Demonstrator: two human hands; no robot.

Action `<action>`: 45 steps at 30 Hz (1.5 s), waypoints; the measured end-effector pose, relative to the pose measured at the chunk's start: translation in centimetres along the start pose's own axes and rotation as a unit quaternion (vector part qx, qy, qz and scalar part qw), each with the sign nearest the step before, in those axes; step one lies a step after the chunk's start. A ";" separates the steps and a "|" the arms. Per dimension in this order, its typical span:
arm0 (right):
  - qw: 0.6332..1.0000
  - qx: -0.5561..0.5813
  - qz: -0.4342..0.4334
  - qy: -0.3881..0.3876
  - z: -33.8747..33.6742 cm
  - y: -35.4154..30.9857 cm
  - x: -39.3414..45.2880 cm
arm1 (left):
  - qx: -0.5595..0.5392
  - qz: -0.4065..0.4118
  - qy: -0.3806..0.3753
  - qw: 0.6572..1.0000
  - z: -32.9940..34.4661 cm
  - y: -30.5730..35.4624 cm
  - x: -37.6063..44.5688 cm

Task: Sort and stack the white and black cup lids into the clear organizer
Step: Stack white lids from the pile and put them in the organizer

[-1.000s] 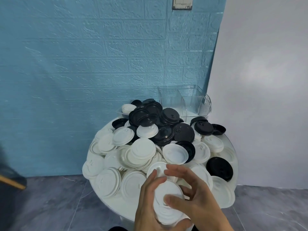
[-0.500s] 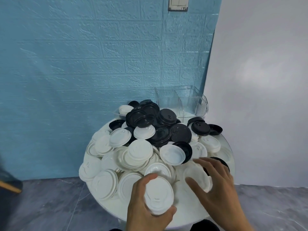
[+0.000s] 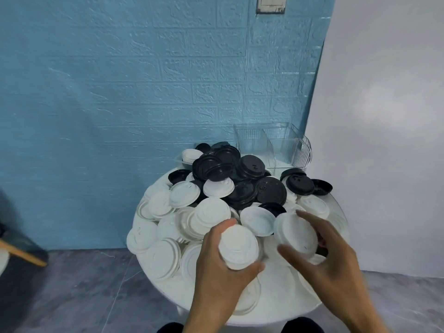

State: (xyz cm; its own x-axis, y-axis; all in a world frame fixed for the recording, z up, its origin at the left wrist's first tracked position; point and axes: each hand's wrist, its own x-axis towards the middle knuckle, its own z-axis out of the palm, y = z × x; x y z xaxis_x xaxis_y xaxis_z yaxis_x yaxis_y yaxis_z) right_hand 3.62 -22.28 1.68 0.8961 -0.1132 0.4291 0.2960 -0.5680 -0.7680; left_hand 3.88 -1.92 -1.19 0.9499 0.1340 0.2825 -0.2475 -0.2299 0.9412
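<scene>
Left hand: the left hand point(image 3: 217, 258) is low and centre, fingers and thumb curled round a small stack of white lids point(image 3: 239, 246), which it holds just above the table.
Right hand: the right hand point(image 3: 329, 258) is just beside it, fingers and thumb curled over the rim of one white lid point(image 3: 296, 233), tilted on edge (whether that lid is lifted clear of the pile I cannot tell).
Table: a round white table point(image 3: 276, 306) stands against a blue brick-pattern wall point(image 3: 120, 92), heaped with loose lids.
White pile: loose white lids point(image 3: 165, 227) cover the near and left part of the table, many overlapping or nested, some upside down.
Black pile: black lids point(image 3: 242, 179) are heaped at the far middle, with a few more at the far right near the table's edge point(image 3: 300, 185).
Organizer: the clear organizer point(image 3: 274, 145) stands at the far right edge of the table, by the wall, behind the black lids; it has a divider down the middle. No stacked lids can be made out inside.
Tray: a second clear container point(image 3: 179, 159) at the far left of the heap holds some white lids.
Surroundings: a white wall point(image 3: 384, 116) to the right, a grey floor point(image 3: 84, 292) below, a light switch point(image 3: 270, 4) high on the blue wall.
</scene>
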 end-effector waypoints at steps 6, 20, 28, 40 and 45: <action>0.984 0.073 -0.080 -0.142 4.4 -3.7 1.6 | -0.074 -0.039 -0.035 0.996 0.8 0.5 1.5; 0.941 0.225 -0.026 -0.251 6.6 -3.2 2.8 | -0.080 -0.006 -0.013 0.997 -0.2 1.1 2.9; 0.987 -0.088 -0.070 -0.118 3.6 0.6 4.8 | -0.059 -0.008 0.019 0.998 -2.3 0.2 3.3; 0.952 -0.194 -0.097 -0.217 4.7 2.4 6.2 | -0.063 0.000 -0.005 0.998 -2.3 -0.3 3.6; 0.979 -0.128 -0.089 -0.129 4.8 1.5 6.1 | -0.063 0.001 -0.006 0.998 -1.9 -0.7 3.8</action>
State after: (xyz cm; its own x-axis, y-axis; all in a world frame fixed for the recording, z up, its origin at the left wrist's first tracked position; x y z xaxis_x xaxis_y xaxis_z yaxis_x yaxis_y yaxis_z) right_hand 11.10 -19.90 0.86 0.9011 0.1980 0.3858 0.3930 -0.7490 -0.5335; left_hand 7.29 0.62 -0.46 0.9512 0.1218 0.2835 -0.2713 -0.1076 0.9565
